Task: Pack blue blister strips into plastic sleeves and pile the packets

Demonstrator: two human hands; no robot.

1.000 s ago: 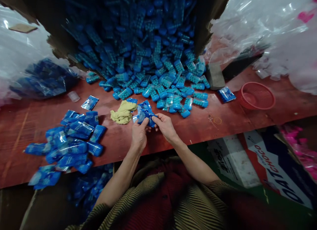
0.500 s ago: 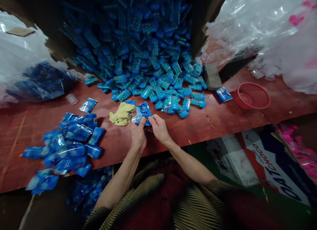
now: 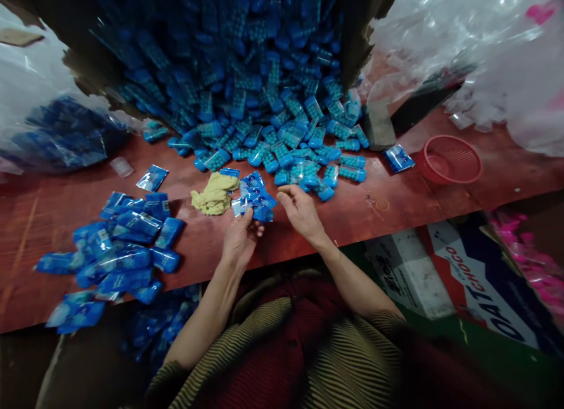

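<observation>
My left hand (image 3: 240, 237) pinches a blue printed plastic packet (image 3: 264, 213) by its near edge, thumb on top and fingers curled beneath. More blue packets (image 3: 252, 182) lie just beyond it and partly merge with it to the eye. My right hand (image 3: 303, 214) is apart from the packet, a little to its right, with fingers loosely bent and nothing visible in them. A crumpled yellow-green cloth (image 3: 214, 195) lies left of the packets. Behind both hands spreads a heap of clear bottles (image 3: 304, 171) with blue caps and turquoise beads inside.
Filled blue packets (image 3: 132, 259) are piled on the red table (image 3: 211, 253) at left. A torn-edged cardboard box (image 3: 90, 74) holds the bottle heap. At right stand a red plastic basket (image 3: 452, 160), a grey block (image 3: 379, 126) and a loose blue packet (image 3: 399, 158).
My right hand has let go of the packet and moved right. My left hand keeps hold of it, turned more palm-up. The whole view has shifted slightly.
</observation>
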